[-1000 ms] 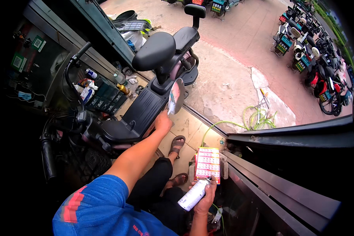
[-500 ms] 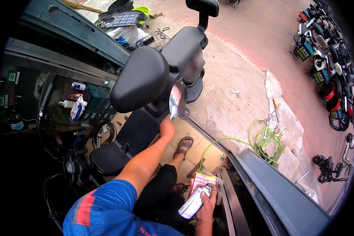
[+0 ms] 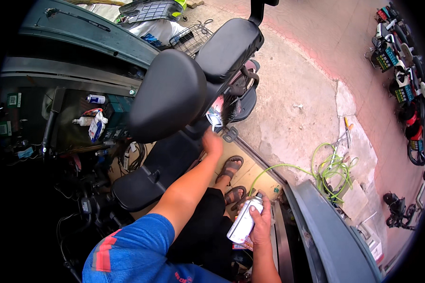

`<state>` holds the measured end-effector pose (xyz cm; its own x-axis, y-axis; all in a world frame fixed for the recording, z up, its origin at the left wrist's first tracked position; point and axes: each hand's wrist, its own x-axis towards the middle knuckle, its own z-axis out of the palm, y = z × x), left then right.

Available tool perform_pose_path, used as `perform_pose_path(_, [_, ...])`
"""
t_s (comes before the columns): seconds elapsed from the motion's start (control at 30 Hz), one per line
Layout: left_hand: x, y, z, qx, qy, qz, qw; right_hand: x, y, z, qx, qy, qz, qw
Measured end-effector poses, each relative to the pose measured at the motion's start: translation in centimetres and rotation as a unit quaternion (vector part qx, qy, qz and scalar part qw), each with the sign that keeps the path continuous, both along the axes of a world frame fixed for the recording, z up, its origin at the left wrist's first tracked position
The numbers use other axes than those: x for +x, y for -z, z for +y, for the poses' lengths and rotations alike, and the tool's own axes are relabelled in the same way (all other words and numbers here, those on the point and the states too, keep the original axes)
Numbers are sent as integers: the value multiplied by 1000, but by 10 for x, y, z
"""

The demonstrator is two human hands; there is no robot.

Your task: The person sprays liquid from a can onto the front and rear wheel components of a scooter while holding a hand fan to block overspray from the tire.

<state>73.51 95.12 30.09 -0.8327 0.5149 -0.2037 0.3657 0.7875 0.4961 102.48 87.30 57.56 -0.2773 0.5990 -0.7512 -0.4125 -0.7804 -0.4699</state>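
My left hand (image 3: 213, 144) is closed around the lower end of an oval mirror (image 3: 216, 113), beside the black scooter's seats. The mirror is partly hidden by the near black seat pad (image 3: 170, 96), and its right edge looks blurred. In my right hand (image 3: 261, 218) is a white spray can (image 3: 245, 221), tilted with its dark nozzle end up. The fingers wrap round the can's upper part, over the tiled floor. A second long black seat (image 3: 229, 49) sits behind the first.
The scooter's black footboard (image 3: 146, 181) and handlebar (image 3: 53, 120) fill the left. My sandalled feet (image 3: 230, 170) stand beside it. A green hose (image 3: 333, 172) lies coiled outside the metal door frame (image 3: 326, 226). Bottles and boxes (image 3: 120, 113) stand at left; parked scooters (image 3: 401, 80) line the far right.
My right hand has raised the spray can slightly, away from the red and yellow packet. The mirror has turned and now shows less of its face. The view has shifted a little.
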Motion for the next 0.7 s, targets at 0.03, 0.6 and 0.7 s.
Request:
perform_pose_path(0.03, [-2, 0, 8, 0, -9, 17, 1000, 1, 8, 4, 3, 8, 4, 1000])
perform_pose_path(0.6, [-21, -38, 2, 9, 131, 18, 991, -58, 127, 170, 145, -149, -135, 969])
perform_pose_path(0.7, [-5, -46, 18, 41, 144, -37, 988, -69, 125, 201, 73, -121, -78, 987])
